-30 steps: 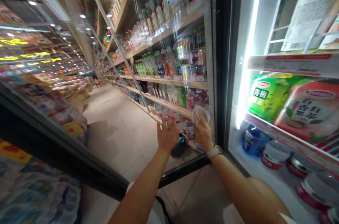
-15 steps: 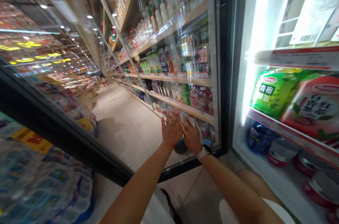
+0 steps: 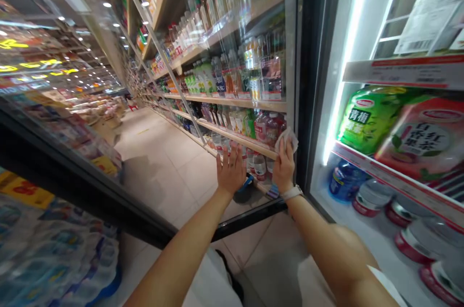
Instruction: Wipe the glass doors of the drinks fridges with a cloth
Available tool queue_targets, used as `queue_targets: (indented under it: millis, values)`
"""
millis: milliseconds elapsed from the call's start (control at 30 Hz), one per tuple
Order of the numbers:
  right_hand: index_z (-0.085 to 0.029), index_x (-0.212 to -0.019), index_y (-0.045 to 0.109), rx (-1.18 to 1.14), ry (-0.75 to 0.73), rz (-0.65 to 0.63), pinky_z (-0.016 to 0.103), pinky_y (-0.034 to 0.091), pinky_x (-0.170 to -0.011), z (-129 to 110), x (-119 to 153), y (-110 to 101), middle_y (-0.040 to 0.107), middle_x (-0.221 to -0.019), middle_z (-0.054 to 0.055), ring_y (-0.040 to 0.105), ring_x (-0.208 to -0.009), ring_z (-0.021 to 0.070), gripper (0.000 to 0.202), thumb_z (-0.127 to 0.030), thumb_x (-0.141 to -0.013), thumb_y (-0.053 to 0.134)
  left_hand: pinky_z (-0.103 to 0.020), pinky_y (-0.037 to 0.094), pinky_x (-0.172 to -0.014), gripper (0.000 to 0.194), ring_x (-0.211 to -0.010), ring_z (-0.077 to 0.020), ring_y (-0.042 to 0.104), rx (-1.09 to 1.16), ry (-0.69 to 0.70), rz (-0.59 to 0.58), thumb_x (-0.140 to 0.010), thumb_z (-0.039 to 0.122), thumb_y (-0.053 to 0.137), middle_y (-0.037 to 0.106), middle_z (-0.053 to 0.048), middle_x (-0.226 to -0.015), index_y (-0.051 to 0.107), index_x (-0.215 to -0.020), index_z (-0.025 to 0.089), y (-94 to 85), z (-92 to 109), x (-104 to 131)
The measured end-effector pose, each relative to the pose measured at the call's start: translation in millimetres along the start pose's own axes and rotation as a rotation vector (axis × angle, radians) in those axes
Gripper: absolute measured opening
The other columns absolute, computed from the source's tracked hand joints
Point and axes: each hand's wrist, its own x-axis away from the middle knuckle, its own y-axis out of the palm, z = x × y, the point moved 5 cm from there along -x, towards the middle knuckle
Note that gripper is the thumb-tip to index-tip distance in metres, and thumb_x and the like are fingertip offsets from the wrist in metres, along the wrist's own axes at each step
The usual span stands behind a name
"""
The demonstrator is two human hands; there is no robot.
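Before me stands a glass door (image 3: 195, 171) with a black frame, swung open from a lit drinks fridge. My left hand (image 3: 231, 171) lies against the lower glass, fingers spread, holding nothing. To its right, my right hand (image 3: 285, 164) presses a crumpled white cloth (image 3: 289, 140) to the glass close to the frame's right upright. The fingers of that hand rest over the cloth, and a watch with a pale strap (image 3: 292, 193) circles the wrist.
At right, fridge shelves hold a green drink pack (image 3: 362, 116), a red drink pack (image 3: 424, 133) and several bottles below. Wrapped water bottles (image 3: 54, 249) are stacked at lower left. Through the glass appear bottle shelves (image 3: 224, 99) and a tiled aisle (image 3: 155, 152).
My right hand has slid the cloth rightward and up across the glass to the frame's edge, away from my left hand. The left hand stays spread on the glass.
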Motion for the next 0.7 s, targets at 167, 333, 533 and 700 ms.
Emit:
queue_targets:
  millis: [167, 333, 533, 700]
  values:
    - [-0.027, -0.15, 0.032, -0.091, -0.193, -0.118, 0.043, 0.039, -0.114, -59.9, 25.4, 33.1, 0.046, -0.149, 0.007, 0.04, -0.14, 0.0189, 0.056, -0.015, -0.095, 0.034, -0.05, 0.004, -0.122, 0.068, -0.148, -0.0264, 0.015, -0.014, 0.012, -0.019, -0.093, 0.031, 0.046, 0.032, -0.014, -0.154, 0.02, -0.153, 0.015, 3.9, -0.3, 2.3]
    - [-0.025, -0.143, 0.044, -0.066, -0.302, -0.237, 0.04, 0.036, -0.116, -67.7, 32.5, 38.1, 0.053, -0.143, 0.007, 0.042, -0.138, 0.0173, 0.053, -0.011, -0.093, 0.037, -0.05, 0.003, -0.122, 0.066, -0.149, -0.0259, 0.012, -0.029, 0.028, -0.012, -0.093, 0.031, 0.045, 0.033, -0.014, -0.153, 0.023, -0.152, 0.012, 4.1, 2.4, 0.8]
    - [-0.025, -0.152, 0.026, 0.026, -0.192, -0.076, 0.051, 0.028, -0.118, -13.6, 9.5, 9.4, 0.036, -0.155, 0.01, 0.026, -0.146, 0.0211, 0.061, -0.009, -0.094, 0.033, -0.045, 0.008, -0.122, 0.069, -0.148, -0.0233, 0.019, 0.01, 0.04, -0.116, -0.092, 0.036, 0.049, 0.037, -0.012, -0.152, 0.021, -0.152, 0.015, -23.7, -4.0, -1.7]
    - [-0.02, -0.152, 0.028, 0.045, -0.021, 0.095, 0.05, 0.033, -0.115, -8.7, 14.1, 14.3, 0.033, -0.156, 0.013, 0.03, -0.145, 0.0281, 0.057, -0.014, -0.095, 0.029, -0.047, 0.008, -0.122, 0.071, -0.148, -0.0252, 0.017, -0.092, -0.047, -0.024, -0.093, 0.034, 0.05, 0.035, -0.012, -0.153, 0.017, -0.153, 0.017, -50.5, -38.3, 8.3]
